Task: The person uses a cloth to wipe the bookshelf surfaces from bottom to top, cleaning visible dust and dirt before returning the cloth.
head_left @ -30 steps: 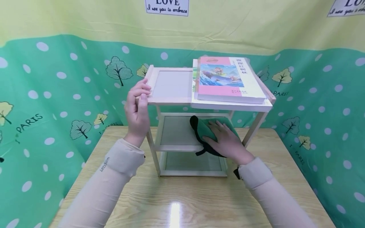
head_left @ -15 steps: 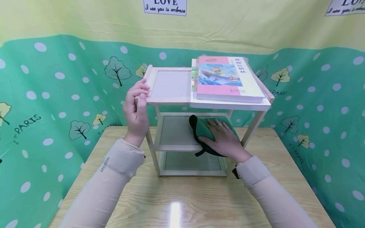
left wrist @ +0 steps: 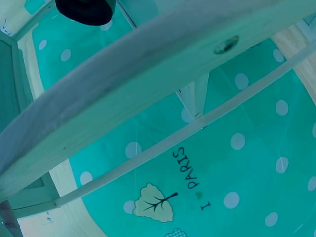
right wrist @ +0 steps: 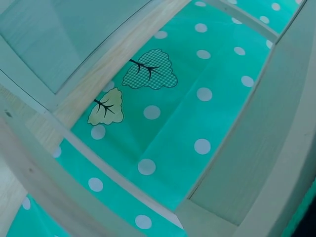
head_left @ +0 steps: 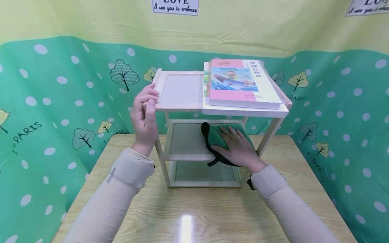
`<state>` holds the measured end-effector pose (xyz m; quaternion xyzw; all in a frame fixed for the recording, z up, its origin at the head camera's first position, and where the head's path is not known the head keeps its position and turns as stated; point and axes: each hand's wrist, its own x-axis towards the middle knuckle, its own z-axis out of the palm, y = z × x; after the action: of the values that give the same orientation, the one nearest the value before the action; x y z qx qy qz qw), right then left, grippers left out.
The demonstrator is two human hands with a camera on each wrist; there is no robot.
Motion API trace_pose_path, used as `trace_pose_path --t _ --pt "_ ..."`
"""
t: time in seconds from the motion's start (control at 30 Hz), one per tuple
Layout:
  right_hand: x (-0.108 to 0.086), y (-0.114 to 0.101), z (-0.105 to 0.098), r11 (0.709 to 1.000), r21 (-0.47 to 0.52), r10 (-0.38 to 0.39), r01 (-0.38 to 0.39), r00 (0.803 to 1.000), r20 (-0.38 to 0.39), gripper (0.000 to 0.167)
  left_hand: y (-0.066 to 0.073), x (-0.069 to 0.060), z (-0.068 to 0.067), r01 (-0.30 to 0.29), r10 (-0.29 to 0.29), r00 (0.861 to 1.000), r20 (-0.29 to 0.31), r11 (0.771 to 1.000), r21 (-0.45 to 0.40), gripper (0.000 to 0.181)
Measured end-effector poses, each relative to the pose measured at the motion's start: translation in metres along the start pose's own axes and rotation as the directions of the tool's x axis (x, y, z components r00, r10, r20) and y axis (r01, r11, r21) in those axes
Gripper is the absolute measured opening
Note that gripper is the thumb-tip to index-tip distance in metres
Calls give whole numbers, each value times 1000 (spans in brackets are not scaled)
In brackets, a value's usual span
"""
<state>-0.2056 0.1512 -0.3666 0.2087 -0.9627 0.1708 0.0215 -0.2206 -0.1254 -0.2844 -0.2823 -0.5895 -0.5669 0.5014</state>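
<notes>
A small white three-tier shelf rack (head_left: 182, 107) stands on the table. My left hand (head_left: 144, 123) holds the left front corner of its top shelf, fingers over the side rail and thumb at the front. On the middle shelf lies a green cloth item (head_left: 216, 137) with thick black edging and a short black strap; its exact kind is unclear. My right hand (head_left: 238, 148) rests flat on it, fingers extended. The item's black edge (left wrist: 89, 11) shows in the left wrist view, and a sliver of its green cloth (right wrist: 301, 210) in the right wrist view. Neither wrist view shows fingers.
Two stacked books (head_left: 234, 96) lie on the right part of the top shelf, the upper one pink and white. The bottom shelf (head_left: 203, 172) is low under the middle one. A green dotted curtain (head_left: 60, 111) surrounds the wooden table (head_left: 146, 212).
The whole scene shifts very slightly left and up in the head view. Both hands, the green item and the books keep their places on the rack.
</notes>
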Motion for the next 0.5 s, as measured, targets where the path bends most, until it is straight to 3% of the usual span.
trace_pose_path --t 0.5 --pt "3 0 0 999 2 -50 50 998 25 72 1 0 1 19 -19 1000 -4 1000 -4 24"
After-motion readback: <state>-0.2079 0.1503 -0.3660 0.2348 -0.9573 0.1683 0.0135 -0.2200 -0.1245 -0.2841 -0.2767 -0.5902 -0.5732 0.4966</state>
